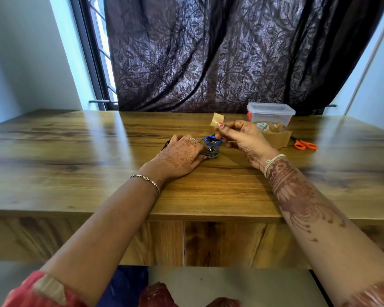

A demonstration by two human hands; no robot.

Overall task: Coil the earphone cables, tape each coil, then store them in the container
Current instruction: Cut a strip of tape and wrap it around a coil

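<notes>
Looking down at a wooden table [75, 151] here, with a dark leaf-patterned curtain [208, 52] hanging behind it. Got the left hand [180, 156] lying palm down near the middle of the tabletop, fingers fairly straight and laid over a dark tangle of earphone cable [212, 152], so pressing on it rather than grasping, as far as visible. Just past those fingertips, a blue earphone coil [212, 140], wound up neat and touching the dark tangle. Got the right hand [239, 137] lifted a bit off the table, pinching a short piece of brown tape [217, 119] between thumb and fingertip, with the tape poking up and away from the hand. Lower fingers of that hand curled right by the blue coil; honestly can't tell whether gripping it or only touching. Further back on the right, close to the curtain, a clear plastic container [269, 113] with its lid on. Right in front of that, a roll of brown tape [267, 127] sitting with a flat brown cardboard-looking piece [278, 140]. Off to the right of the roll, orange-handled scissors [305, 145] lying flat on the wood, apart from everything else.
</notes>
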